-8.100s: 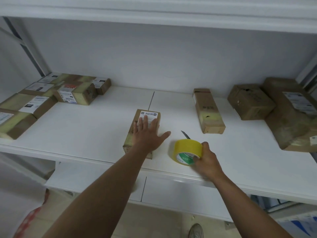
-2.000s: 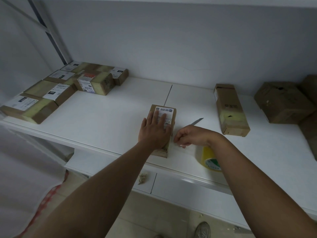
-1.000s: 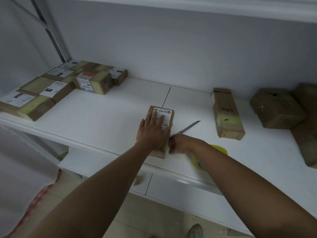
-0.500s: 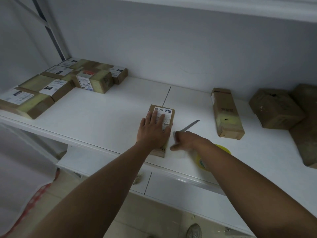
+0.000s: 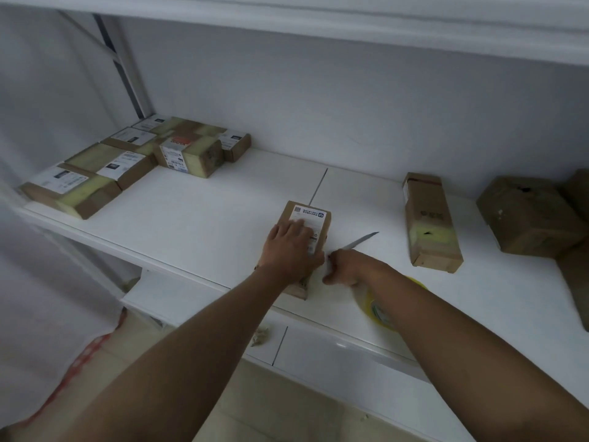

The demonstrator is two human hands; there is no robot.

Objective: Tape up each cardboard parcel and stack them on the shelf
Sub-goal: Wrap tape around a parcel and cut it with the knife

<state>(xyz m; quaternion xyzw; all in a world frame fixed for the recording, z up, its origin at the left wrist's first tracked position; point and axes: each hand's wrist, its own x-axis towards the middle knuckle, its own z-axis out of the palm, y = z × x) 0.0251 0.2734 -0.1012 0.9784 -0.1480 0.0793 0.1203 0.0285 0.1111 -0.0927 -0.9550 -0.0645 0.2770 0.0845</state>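
The small parcel [image 5: 306, 240] is being pinned flat by the left hand [image 5: 288, 254]; since a moment ago, a tape strip is being pressed along its right side by the curled right hand [image 5: 345, 268], so sealing is progressing.

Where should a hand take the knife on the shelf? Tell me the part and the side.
Take the knife by its handle end, near the right hand, coming from the near shelf edge. The bare blade points away toward the back right and lies flat, so the fingers should close on the near end; the handle itself is hidden behind that hand.
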